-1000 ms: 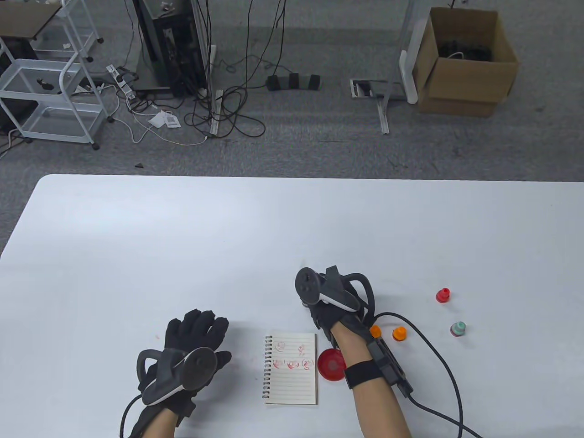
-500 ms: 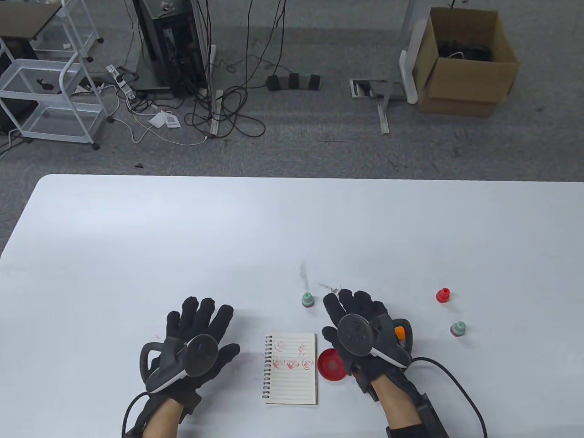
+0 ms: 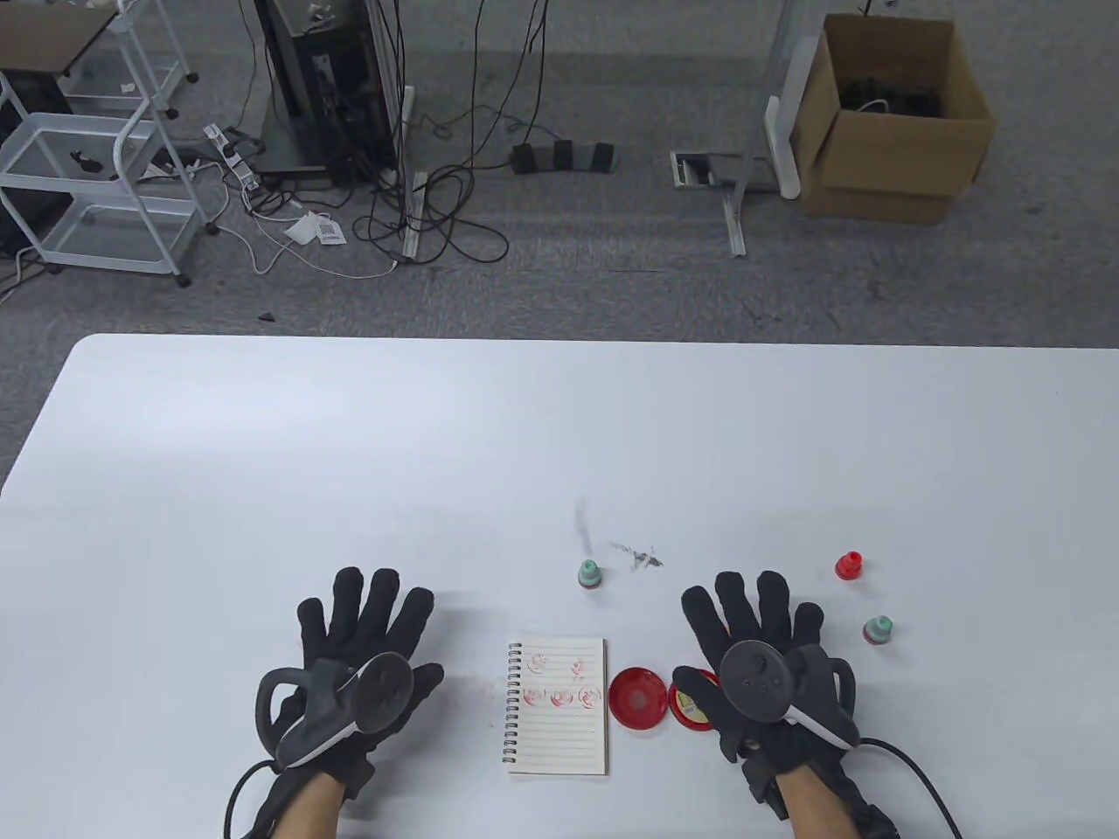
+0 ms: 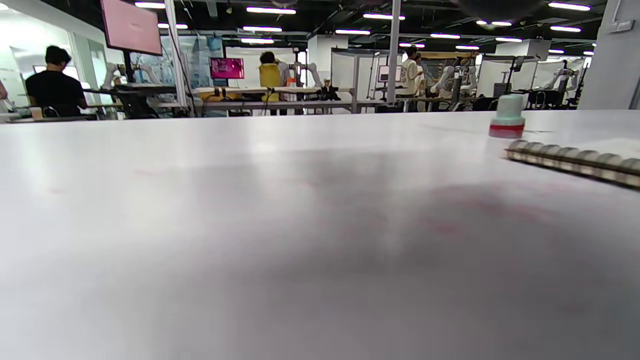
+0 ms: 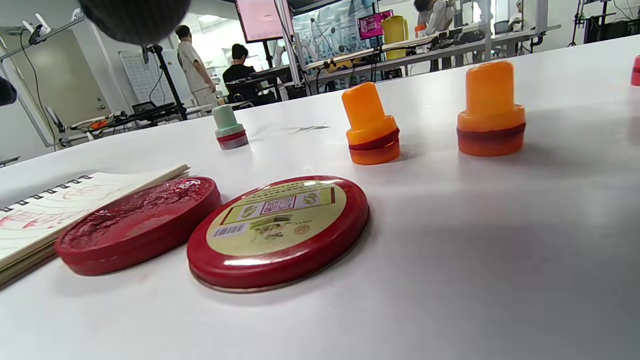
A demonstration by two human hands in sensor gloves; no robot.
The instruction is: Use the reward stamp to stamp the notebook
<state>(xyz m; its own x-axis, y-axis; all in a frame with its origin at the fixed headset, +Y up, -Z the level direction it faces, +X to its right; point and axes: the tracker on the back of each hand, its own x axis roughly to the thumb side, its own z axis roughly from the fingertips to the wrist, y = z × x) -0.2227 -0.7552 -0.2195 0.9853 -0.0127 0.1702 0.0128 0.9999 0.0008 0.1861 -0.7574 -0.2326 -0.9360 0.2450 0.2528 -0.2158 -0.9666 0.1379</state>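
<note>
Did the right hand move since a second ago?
Yes. The right hand came back toward the table's near edge, from beside the green stamp to right of the ink pad.

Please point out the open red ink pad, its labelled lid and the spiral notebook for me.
open red ink pad (image 5: 137,217): right wrist view, on the inked red surface.
labelled lid (image 5: 277,220): right wrist view, on the yellow label.
spiral notebook (image 3: 559,725): table view, on the lined page below the stamp marks.
</note>
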